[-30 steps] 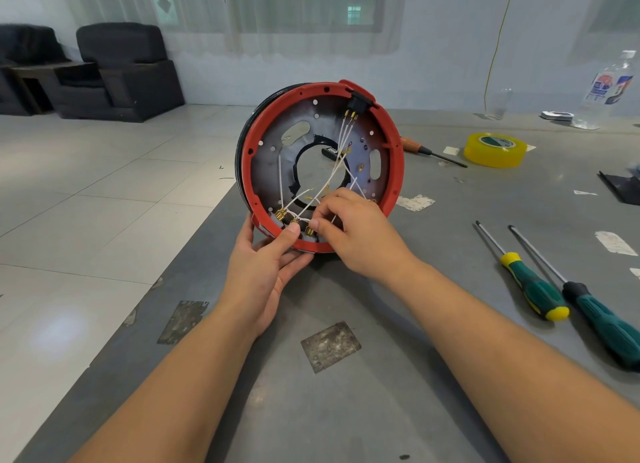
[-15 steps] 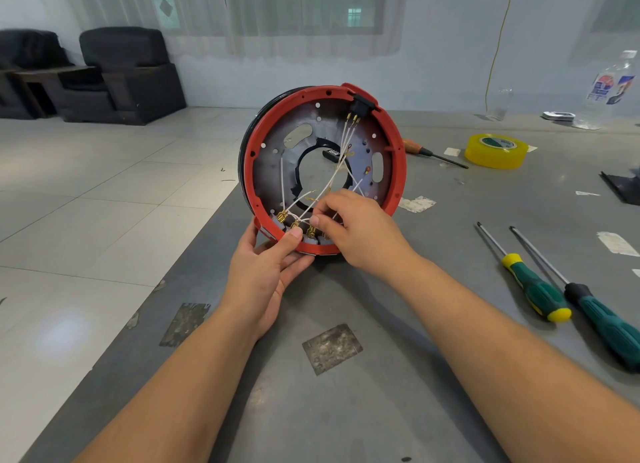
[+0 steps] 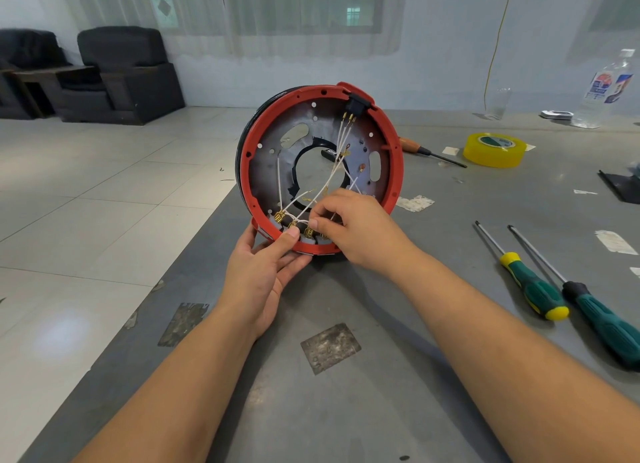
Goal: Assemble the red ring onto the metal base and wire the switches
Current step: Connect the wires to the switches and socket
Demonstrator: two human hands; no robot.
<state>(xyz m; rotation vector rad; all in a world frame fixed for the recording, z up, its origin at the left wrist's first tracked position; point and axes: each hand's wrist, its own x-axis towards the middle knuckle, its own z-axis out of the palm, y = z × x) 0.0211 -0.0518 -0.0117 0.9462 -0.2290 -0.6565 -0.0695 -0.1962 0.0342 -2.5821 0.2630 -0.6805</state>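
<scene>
1. Red ring (image 3: 398, 157) is sitting round the metal base (image 3: 270, 171), the assy standing on edge, lower rim resting on the grey table (image 3: 346, 410) near its left edge, open face toward the camera.
2. Left hand (image 3: 259, 279) is cupping the assy at approx 6 to 7 o'clock on the rim; thumb is pressing over the red edge from the front, other fingers curling behind it, so it's gripping the ring.
3. Right hand (image 3: 356, 230) is reaching in at approx 5 o'clock on the ring, fingers curled tight together; thumb and forefinger are pinching at the white wires (image 3: 337, 166) close to the brass terminals (image 3: 292, 224). Can't tell exactly which wire or terminal is pinched.
4. Wires are fanning from a black switch (image 3: 356, 104) at approx 1 o'clock on the ring down across the centre hole to the terminals lined along 6 to 7 o'clock.
5. Table, right of the assy at 3 to 4 o'clock: two green-handled screwdrivers (image 3: 533, 289) are lying side by side, tips pointing away from the camera.
6. Toward 2 o'clock: yellow tape roll (image 3: 493, 149) lying flat, w/ an orange-handled tool (image 3: 412, 145) between it and the ring.
7. Far right at the back: clear plastic bottle (image 3: 606, 92) standing upright.
</scene>
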